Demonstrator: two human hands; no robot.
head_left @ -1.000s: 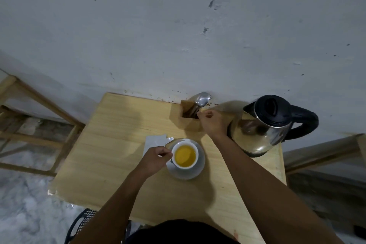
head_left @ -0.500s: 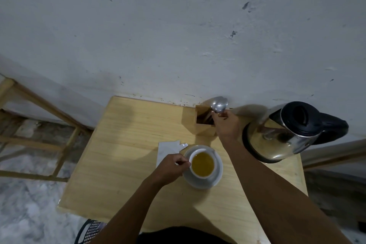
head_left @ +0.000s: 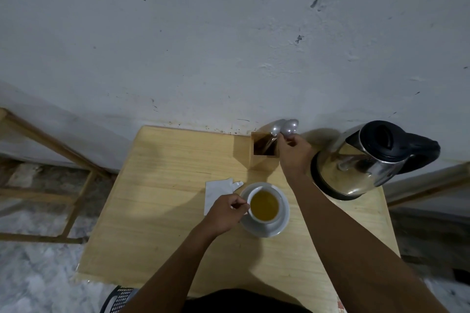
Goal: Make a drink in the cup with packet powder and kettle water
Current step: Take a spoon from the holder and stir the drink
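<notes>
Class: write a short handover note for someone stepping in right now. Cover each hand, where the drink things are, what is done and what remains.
Left hand grips the cup by its handle; the cup stands on its saucer.
Right hand pinches a spoon at the wooden holder.
White packet lies left of the cup; kettle stands at the right.
Done: the cup holds yellow liquid.
Left: probably stirring with the spoon.

change | right hand (head_left: 292, 157) went from the holder (head_left: 263, 160) rim up to a spoon (head_left: 290, 126) | pinched it, parting it from the second spoon (head_left: 275, 129)
</notes>
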